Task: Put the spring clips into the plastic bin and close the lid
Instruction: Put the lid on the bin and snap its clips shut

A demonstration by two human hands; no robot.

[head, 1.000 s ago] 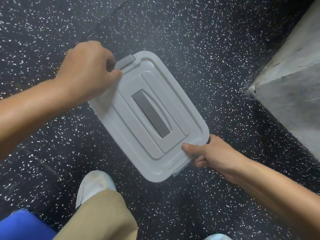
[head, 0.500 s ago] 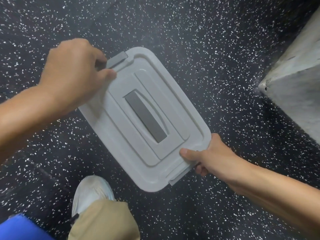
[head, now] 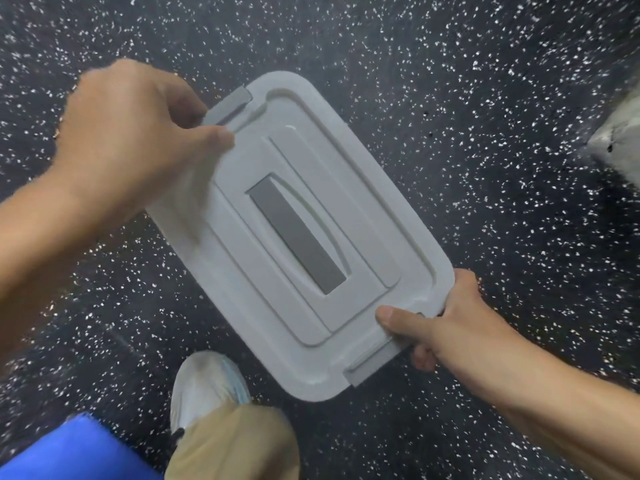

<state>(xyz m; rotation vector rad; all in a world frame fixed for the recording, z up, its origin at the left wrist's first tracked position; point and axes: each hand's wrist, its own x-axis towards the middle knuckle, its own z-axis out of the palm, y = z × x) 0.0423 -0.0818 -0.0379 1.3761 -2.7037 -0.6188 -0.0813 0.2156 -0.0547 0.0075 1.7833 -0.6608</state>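
The lid (head: 298, 233) sits on the plastic bin over the floor (head: 485, 133). My left hand (head: 131, 133) grips the ten o'clock latch (head: 228, 105), my right hand (head: 446, 327) the five o'clock latch (head: 374, 365). Clips are hidden; latching appears to remain.

1. The plastic bin (head: 301, 233), lid on, now sits farther right and lower in view than a second ago.
2. The left hand (head: 135, 133) has shifted up its far-left end, beside the grey latch (head: 228, 109).
3. The concrete block (head: 620, 150) has slid toward the right edge.
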